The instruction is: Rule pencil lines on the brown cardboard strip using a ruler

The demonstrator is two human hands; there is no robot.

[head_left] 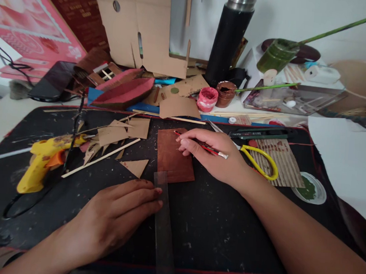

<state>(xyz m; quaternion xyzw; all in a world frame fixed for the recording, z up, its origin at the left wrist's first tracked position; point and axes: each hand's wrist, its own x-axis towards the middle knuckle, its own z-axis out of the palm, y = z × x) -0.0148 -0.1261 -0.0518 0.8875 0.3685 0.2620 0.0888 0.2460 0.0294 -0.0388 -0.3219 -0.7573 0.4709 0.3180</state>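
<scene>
A brown-painted rectangular piece of cardboard (173, 153) lies on the black mat in front of me. My right hand (205, 149) is closed around a red and black pencil (212, 149), its tip over the upper part of the brown piece. A clear ruler (164, 232) runs from the lower left corner of that piece toward me. My left hand (121, 212) grips the ruler by its left edge, fingers together and fingertips on the plastic; the thumb is hidden. Yellow-handled scissors (263, 162) lie just right of my right hand, their blades partly hidden behind it.
A yellow glue gun (43, 160) with its cable lies left, beside cardboard scraps (113, 133) and a thin wooden stick (100, 158). Right are corrugated cardboard (279, 161) and a dish of green paint (310, 188). Behind stand paint jars (207, 99) and a black flask (230, 39).
</scene>
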